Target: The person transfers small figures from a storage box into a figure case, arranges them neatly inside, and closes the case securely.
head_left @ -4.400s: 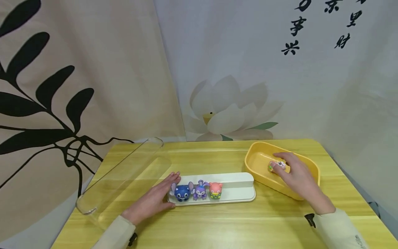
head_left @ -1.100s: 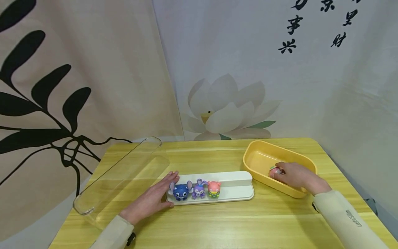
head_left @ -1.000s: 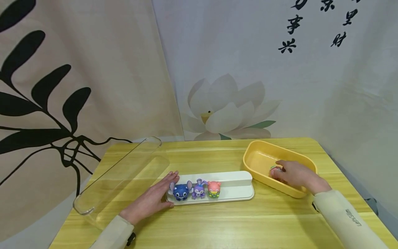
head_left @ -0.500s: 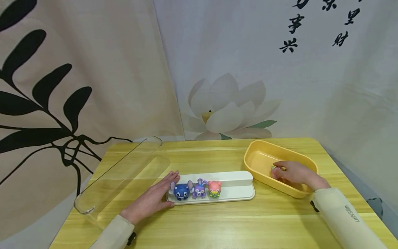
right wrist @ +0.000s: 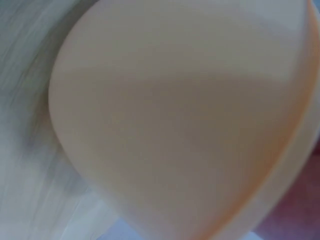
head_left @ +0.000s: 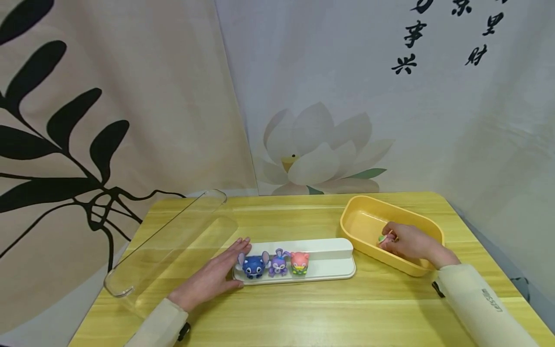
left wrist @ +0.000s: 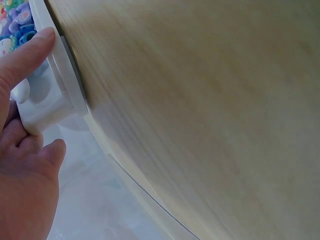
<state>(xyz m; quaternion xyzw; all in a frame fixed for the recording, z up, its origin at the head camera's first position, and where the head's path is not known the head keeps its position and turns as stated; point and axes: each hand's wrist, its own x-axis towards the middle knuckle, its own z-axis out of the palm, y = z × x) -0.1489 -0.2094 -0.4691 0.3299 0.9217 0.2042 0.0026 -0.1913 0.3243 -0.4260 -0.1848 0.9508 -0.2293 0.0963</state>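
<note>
My left hand (head_left: 213, 279) holds the left end of a long white display base (head_left: 331, 270), thumb at the front edge and fingers round the back. On the base's lower step three figurines stand in a row: a blue one with big ears (head_left: 253, 266), a purple long-eared one (head_left: 278, 264) and a pink one with green and yellow below (head_left: 299, 263). Over at the right, my right hand (head_left: 412, 243) reaches into a yellow bin (head_left: 362, 217) and pinches a small pink figurine with a green part (head_left: 386, 239). Most of that figurine is hidden by the fingers.
A clear plastic cover (head_left: 173, 246) lies slantwise at the left of the wooden table (head_left: 295, 313), reaching its left edge. The bin stands at the right, close to the base's right end. A printed curtain (head_left: 195, 96) hangs behind the table.
Earlier, the right hand was at a white multicoloured figurine in the bin; now it holds a pink one, which has turned in its fingers. The left hand and the row have stayed put.
</note>
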